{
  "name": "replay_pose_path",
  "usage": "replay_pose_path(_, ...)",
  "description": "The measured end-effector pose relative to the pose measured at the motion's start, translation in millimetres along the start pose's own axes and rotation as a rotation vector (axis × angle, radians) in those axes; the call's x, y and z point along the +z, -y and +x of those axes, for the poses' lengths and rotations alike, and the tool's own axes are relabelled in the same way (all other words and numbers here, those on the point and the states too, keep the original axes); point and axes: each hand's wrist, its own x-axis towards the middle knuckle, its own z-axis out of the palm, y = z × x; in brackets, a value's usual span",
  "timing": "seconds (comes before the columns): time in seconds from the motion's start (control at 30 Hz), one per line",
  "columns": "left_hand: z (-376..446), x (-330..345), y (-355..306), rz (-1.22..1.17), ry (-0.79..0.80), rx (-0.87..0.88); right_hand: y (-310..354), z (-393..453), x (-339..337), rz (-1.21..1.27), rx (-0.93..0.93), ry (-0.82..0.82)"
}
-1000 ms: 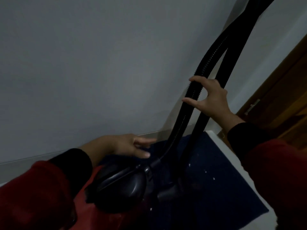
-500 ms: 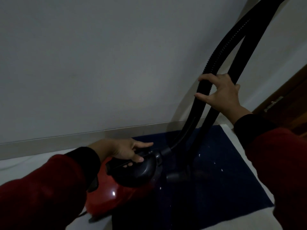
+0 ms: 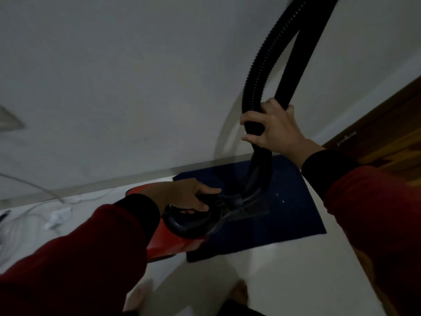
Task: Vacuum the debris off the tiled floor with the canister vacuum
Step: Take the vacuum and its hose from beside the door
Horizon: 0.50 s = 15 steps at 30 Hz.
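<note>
Left hand (image 3: 189,197) clenches the canister vacuum (image 3: 182,226) handle; right hand (image 3: 275,128), at one o'clock, probably clasps hose (image 3: 257,71). Lift level, hose slack.

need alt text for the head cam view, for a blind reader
A person's left hand grips the black handle of a red canister vacuum, while the right hand holds its black ribbed hose. Below lies a dark blue mat flecked with white specks, on a pale floor beside a wall.
</note>
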Motion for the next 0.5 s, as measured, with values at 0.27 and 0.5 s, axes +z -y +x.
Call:
replay_pose_path(0.27,-171,-9,5,0.075,0.039,0.072,162,-22,-103,-0.086,-0.005,0.008)
replay_pose_path(0.5,-299,38,63,0.086,0.015,0.046,296,-78,-122,-0.156,-0.031,0.024)
